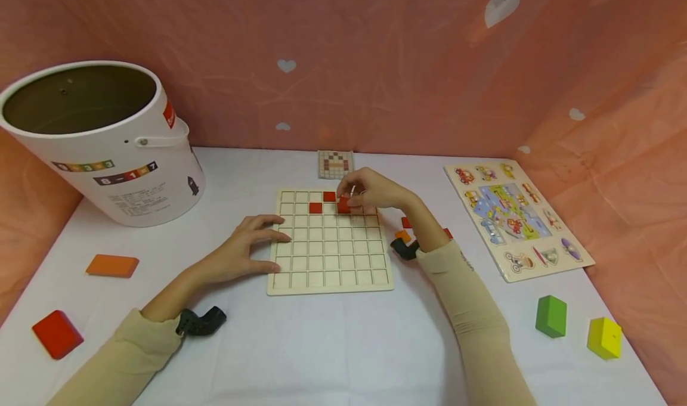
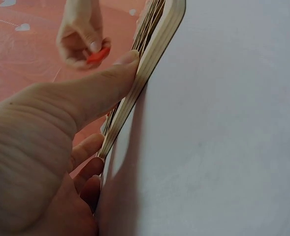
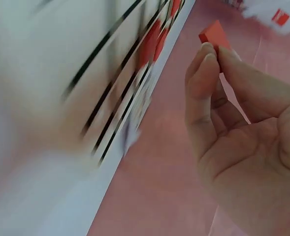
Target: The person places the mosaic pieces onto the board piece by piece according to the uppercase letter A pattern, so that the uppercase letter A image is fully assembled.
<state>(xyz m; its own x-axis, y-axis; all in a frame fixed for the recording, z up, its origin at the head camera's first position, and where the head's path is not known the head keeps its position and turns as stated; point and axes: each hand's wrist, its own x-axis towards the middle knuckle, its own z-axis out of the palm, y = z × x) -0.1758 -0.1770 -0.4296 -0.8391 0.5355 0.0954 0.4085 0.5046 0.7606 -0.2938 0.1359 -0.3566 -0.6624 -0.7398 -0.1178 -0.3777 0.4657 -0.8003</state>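
Observation:
A pale wooden grid board (image 1: 324,248) lies on the white table. Along its left edge rests my left hand (image 1: 249,245), fingers spread; the left wrist view shows the thumb (image 2: 117,71) touching the board's side. Over the top right part of the board, my right hand (image 1: 370,190) pinches a small red tile (image 3: 216,35) between thumb and fingertips. Two red tiles sit in cells nearby, one in the top row (image 1: 330,197) and another red tile (image 1: 315,208) one row lower to the left. Fingers partly hide the cells beneath the right hand.
Behind the board lies a small pattern card (image 1: 335,164). Loose red and orange tiles (image 1: 402,236) lie by the right forearm. A white bucket (image 1: 150,185) stands at the left, a picture puzzle (image 1: 515,215) at the right. Coloured blocks (image 1: 551,316) lie near both sides.

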